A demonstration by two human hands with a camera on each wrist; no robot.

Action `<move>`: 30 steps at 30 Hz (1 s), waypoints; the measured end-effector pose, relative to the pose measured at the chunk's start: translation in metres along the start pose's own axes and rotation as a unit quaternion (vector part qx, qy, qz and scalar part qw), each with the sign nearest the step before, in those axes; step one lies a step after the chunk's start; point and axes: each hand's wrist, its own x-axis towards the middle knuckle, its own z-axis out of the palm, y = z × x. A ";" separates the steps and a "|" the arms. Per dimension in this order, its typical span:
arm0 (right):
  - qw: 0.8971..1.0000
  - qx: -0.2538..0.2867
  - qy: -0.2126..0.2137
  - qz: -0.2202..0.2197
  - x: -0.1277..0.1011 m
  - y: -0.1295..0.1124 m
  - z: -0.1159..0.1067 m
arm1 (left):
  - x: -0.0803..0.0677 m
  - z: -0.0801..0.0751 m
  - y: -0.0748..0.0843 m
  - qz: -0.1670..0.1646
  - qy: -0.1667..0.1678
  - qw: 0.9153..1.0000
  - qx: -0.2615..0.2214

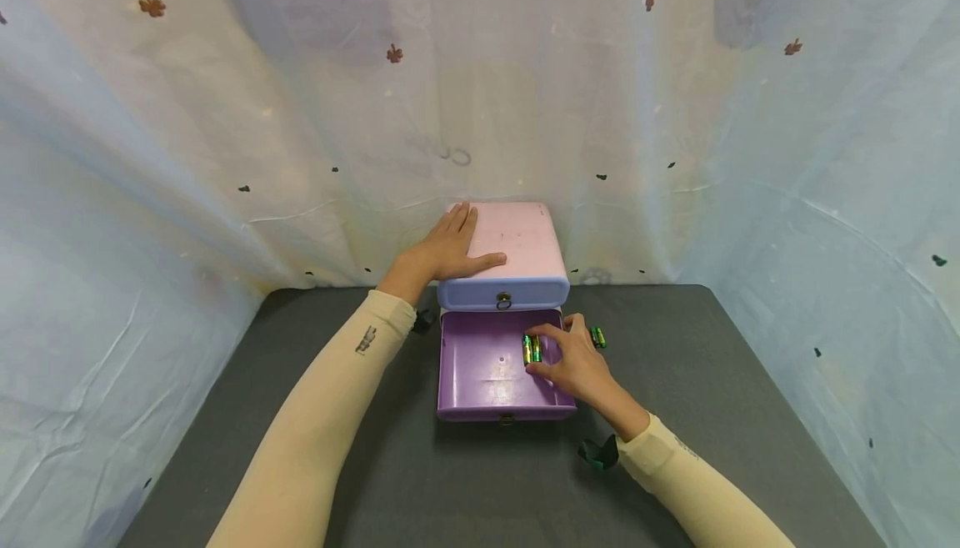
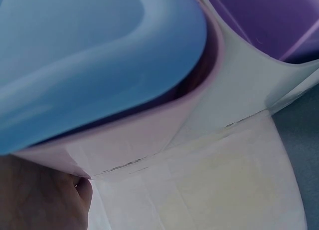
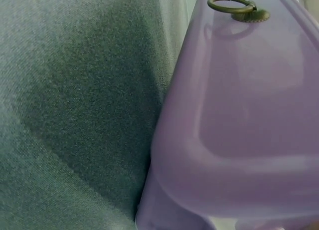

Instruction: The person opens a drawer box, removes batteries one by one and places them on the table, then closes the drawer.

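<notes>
A small drawer cabinet with a pink top [image 1: 517, 235] stands at the back of the table. My left hand [image 1: 450, 249] rests on that top, fingers straight and thumb spread; part of it shows in the left wrist view. Below the blue upper drawer [image 1: 467, 294], the purple lower drawer [image 1: 476, 364] is pulled out. Over its right side, my right hand [image 1: 576, 360] pinches green-and-gold batteries [image 1: 532, 349] between thumb and fingers. More such batteries [image 1: 597, 337] lie just right of that hand, partly hidden by it. The right wrist view shows mainly the purple drawer's front.
The cabinet and drawer stand on a dark grey table [image 1: 637, 490]. A pale plastic sheet [image 1: 450, 114] hangs behind and on both sides. Metal ring pulls [image 3: 232, 5] stick out from the drawer fronts. Dark straps [image 1: 598, 453] hang at the wrists.
</notes>
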 end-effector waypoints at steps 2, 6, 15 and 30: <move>1.000 0.000 0.001 -0.002 0.000 0.000 0.000 | 0.000 0.000 0.000 0.000 -0.001 1.000 -0.001; 1.000 0.001 0.006 -0.005 0.000 0.001 0.001 | 0.001 0.001 0.000 0.000 0.001 1.000 0.000; 1.000 0.007 0.012 -0.005 -0.001 0.001 0.001 | 0.001 0.002 -0.001 0.002 0.002 1.000 0.008; 1.000 -0.017 0.017 -0.002 -0.007 -0.001 -0.003 | 0.001 0.002 0.000 0.000 0.004 1.000 0.008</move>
